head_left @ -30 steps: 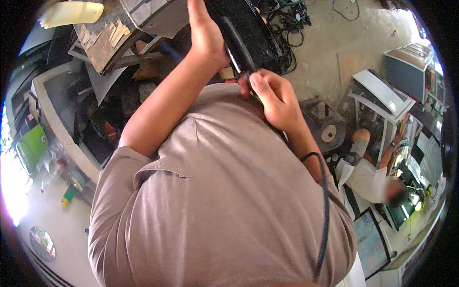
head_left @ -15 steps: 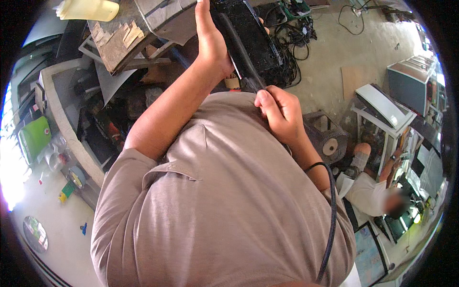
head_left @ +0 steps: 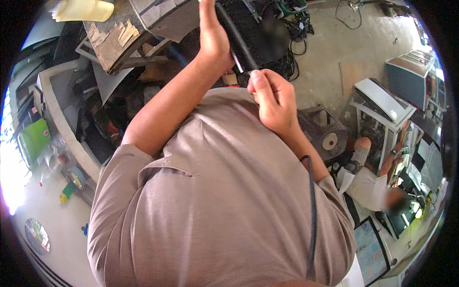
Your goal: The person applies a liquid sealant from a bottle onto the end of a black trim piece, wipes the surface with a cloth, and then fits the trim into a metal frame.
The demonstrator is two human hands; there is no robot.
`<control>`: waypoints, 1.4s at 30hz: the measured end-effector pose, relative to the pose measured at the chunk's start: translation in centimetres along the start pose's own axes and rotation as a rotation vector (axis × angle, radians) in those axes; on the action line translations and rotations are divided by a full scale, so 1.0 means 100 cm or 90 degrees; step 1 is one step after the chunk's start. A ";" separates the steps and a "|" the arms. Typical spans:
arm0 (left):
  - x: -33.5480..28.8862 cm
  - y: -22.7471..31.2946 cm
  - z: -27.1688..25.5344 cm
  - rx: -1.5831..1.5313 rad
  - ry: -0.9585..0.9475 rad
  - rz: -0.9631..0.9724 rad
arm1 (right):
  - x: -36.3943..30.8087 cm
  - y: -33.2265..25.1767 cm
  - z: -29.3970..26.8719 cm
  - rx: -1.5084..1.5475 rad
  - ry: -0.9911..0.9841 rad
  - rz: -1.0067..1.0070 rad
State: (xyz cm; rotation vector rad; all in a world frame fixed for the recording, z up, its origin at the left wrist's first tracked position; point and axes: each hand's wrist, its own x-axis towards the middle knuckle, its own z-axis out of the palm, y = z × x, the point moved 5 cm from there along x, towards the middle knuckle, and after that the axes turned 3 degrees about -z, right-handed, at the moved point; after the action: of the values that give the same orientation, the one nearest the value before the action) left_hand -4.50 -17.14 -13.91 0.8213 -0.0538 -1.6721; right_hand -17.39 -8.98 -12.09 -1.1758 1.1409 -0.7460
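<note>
A long, flat black panel-like piece (head_left: 237,40) with a pale strip along its left edge slants in front of my chest; its exact kind I cannot make out. My left hand (head_left: 215,40) grips its left side, thumb stretched along the edge, with the other fingers mostly hidden behind it. At the lower end, my right hand (head_left: 275,98) is closed in a pinch, thumb on top. The panel's upper end runs out of the picture.
A worn wooden table (head_left: 112,45) with a pale yellow container (head_left: 83,10) stands at upper left. Tangled black cables (head_left: 287,62) lie beyond my hands. A fan (head_left: 330,140) sits to the right, near a seated person (head_left: 370,191) and a white stand (head_left: 382,110).
The black piece has turned, so its broad dark face shows less and its narrow side more. My right hand has moved slightly up and to the left with its lower end.
</note>
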 end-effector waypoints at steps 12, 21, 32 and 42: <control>0.000 -0.006 -0.015 0.045 0.043 0.049 | 0.003 0.015 0.004 0.015 0.011 -0.026; -0.002 0.012 -0.023 0.032 -0.010 -0.031 | 0.003 -0.005 0.007 -0.179 -0.091 -0.112; -0.012 0.021 -0.046 -0.009 -0.026 -0.066 | 0.017 0.020 0.046 -0.054 -0.083 -0.060; -0.052 0.072 -0.029 -0.191 -0.237 -0.189 | 0.007 -0.026 0.098 -0.161 -0.046 -0.213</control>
State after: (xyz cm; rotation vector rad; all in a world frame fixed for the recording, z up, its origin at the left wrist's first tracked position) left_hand 3.31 -13.57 -10.34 0.2939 0.0648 -2.0366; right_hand -7.56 -7.21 -9.99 -1.6206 1.0102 -0.8184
